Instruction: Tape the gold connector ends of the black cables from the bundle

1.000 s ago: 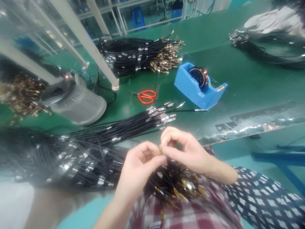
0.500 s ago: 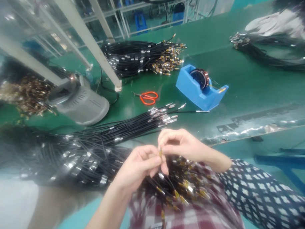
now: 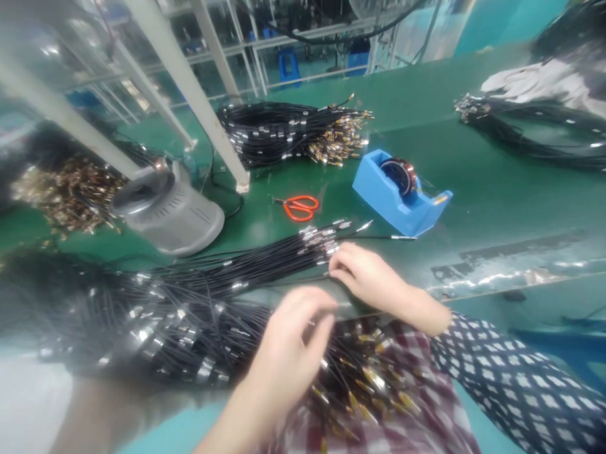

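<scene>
At the far left of the green table [image 3: 473, 186], I see a heap of brass-coloured cable ends [image 3: 75, 196], with a grey machine [image 3: 177, 216] just right of it. Nearer the camera, a tangle of black cables [image 3: 165, 335] spreads toward the lap. Above its right part I have the left hand [image 3: 289, 339], thumb and fingers curved and parted, with nothing I can make out between them. Further back, red-handled scissors [image 3: 288, 202] lie between a gold-tipped cable coil [image 3: 286, 130] and the silver-ended cable bundle [image 3: 262, 260]. My view puts the right hand [image 3: 365, 274] at those silver ends, fingertips close together; I cannot tell whether they pinch a cable. Below it, yellow-wrapped ends [image 3: 354, 404] lie over checked fabric [image 3: 400, 422]. Behind the right hand stands a blue tape dispenser [image 3: 405, 214], and at far right another black coil [image 3: 515, 138] rests beside white cloth [image 3: 536, 83].
</scene>
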The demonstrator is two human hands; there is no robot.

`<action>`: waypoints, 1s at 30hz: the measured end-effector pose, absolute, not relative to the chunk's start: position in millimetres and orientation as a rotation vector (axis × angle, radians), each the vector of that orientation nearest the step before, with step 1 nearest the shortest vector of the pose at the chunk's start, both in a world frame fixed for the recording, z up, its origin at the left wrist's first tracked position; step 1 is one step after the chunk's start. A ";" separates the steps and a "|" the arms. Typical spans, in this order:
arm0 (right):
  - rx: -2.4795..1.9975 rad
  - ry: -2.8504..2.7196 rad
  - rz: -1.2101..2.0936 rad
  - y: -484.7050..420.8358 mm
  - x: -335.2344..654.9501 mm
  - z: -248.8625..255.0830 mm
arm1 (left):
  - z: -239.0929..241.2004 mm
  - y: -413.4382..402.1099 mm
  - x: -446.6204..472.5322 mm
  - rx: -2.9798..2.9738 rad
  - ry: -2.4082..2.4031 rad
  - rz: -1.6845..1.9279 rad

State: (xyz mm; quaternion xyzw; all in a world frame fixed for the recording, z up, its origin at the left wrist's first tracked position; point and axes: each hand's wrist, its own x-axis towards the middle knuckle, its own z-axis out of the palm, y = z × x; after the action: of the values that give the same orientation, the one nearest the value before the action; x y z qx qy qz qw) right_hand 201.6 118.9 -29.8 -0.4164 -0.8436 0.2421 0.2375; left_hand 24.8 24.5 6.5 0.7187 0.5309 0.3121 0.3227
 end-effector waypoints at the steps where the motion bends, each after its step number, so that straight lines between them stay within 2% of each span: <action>1: -1.091 -2.299 0.720 115.3 203.2 -23.2 | 6.5 28.1 23.6 1.975 1.472 0.897; 6: -0.933 -2.096 1.022 94.3 202.7 10.4 | 13.8 42.2 23.0 2.134 1.544 0.825; 11: -0.954 -1.927 1.155 90.4 210.1 18.0 | 18.2 41.2 16.9 1.662 1.468 0.819; 14: -1.111 -1.790 1.104 93.7 241.9 12.9 | 15.3 37.6 14.1 1.413 1.434 0.903; 19: -1.427 -1.680 0.899 90.7 292.8 5.4 | 10.2 35.4 32.6 1.343 1.404 1.006; 24: -1.326 -1.949 0.904 81.2 278.2 1.5 | 6.9 33.9 62.3 1.296 1.258 0.975; 30: -1.211 -2.222 0.852 76.8 241.4 -26.1 | 6.9 29.5 52.9 1.045 1.178 0.947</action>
State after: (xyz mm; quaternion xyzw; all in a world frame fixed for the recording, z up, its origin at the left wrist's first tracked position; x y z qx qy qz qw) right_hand 241.4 76.8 -26.1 -0.4411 -0.8091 0.3103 0.2334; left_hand 52.9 29.5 6.9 0.4520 0.5097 0.4095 0.6068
